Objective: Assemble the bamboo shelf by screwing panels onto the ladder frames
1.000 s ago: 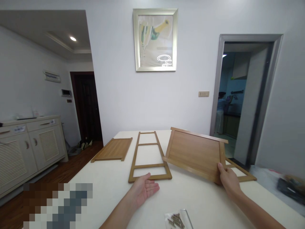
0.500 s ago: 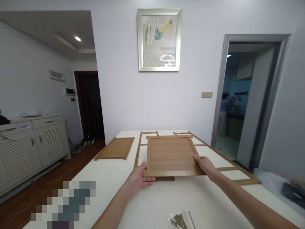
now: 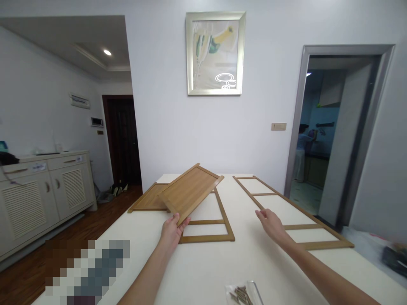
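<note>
A flat wooden panel [image 3: 192,190] with framed edges is in my left hand [image 3: 171,231], gripped at its near corner. The panel is raised and tilted, its far end over the left side of the table. It partly covers another wooden panel [image 3: 148,197] and a slatless wooden frame [image 3: 227,220], both lying flat. My right hand [image 3: 270,224] has its fingers curled together and holds nothing that I can see. It is just at the inner rail of a second wooden frame [image 3: 297,226]; whether it touches the rail is unclear.
A clear bag of screws [image 3: 241,294] lies at the white table's [image 3: 203,271] near edge. A white cabinet [image 3: 63,182] stands left; plastic wrapping [image 3: 359,237] is at the right. Through the doorway, a person [image 3: 302,148] stands in another room.
My right hand has let go of the panel. My left hand has swung it leftward and turned it, uncovering both wooden frames more.
</note>
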Action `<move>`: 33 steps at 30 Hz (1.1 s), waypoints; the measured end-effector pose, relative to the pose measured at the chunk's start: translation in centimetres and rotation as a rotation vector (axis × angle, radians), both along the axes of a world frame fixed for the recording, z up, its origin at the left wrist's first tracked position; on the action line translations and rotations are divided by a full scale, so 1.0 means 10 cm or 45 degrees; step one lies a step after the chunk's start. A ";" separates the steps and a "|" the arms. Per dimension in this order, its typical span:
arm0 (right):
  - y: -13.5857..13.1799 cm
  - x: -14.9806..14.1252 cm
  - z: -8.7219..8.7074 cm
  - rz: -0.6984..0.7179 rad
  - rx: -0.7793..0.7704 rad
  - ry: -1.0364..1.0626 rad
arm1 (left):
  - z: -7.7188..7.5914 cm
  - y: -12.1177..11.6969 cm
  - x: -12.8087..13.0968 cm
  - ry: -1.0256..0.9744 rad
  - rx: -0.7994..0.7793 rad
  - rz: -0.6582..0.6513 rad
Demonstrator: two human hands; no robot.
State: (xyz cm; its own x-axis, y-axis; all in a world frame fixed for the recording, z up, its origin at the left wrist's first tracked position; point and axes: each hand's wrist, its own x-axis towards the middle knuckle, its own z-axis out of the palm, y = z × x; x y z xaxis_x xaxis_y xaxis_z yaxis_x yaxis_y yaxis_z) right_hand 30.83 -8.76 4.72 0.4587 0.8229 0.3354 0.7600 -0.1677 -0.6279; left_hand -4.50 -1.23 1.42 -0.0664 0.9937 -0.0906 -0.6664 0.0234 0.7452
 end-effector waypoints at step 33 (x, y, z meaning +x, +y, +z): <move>-0.21 0.05 -0.59 0.256 0.100 -0.132 | -0.26 0.22 -0.35 0.006 -0.063 0.346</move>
State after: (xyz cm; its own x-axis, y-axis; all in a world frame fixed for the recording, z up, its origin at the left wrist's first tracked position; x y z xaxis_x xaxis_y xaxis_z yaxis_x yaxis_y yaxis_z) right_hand 31.32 -10.90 -1.22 0.2484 0.8636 0.4387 0.8341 0.0396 -0.5502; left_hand -8.02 0.92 -1.18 -0.3306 0.9337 -0.1374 -0.6495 -0.1195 0.7509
